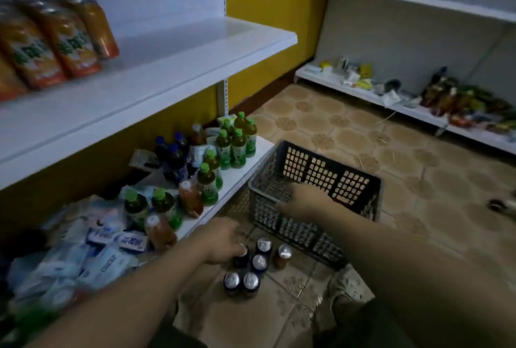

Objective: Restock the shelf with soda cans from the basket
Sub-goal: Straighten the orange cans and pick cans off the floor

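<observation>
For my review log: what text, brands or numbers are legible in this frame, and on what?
None legible.
Orange cans: green lettering, too blurred.
Blue-and-white packets: print blurred.
Green-capped bottles: labels too small.
Cans on the floor: only tops show, no text.

Orange cans [67,40] blurred, cut by the left edge, dark can [240,259] half hidden under the left hand [222,238], far-shelf goods [446,96] too small to tell.
</observation>
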A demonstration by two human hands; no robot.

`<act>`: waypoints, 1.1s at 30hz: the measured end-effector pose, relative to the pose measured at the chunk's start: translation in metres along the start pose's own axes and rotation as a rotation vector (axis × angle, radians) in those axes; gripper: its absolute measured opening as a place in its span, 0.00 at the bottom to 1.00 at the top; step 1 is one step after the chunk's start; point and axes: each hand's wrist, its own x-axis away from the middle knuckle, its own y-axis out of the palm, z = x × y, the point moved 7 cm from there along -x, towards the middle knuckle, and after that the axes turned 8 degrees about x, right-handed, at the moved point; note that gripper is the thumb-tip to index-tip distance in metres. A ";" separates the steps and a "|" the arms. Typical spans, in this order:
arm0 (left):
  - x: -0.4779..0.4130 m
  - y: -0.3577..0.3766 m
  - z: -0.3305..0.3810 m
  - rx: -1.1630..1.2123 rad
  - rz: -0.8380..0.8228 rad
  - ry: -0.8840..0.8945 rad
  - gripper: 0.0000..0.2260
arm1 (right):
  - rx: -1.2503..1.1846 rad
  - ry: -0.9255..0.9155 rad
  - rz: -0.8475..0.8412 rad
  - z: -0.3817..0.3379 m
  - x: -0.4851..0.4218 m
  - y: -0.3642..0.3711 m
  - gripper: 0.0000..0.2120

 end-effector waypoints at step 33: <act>-0.266 0.194 -0.072 0.256 -0.175 -0.026 0.29 | -0.289 0.114 -0.252 0.071 -0.184 0.280 0.34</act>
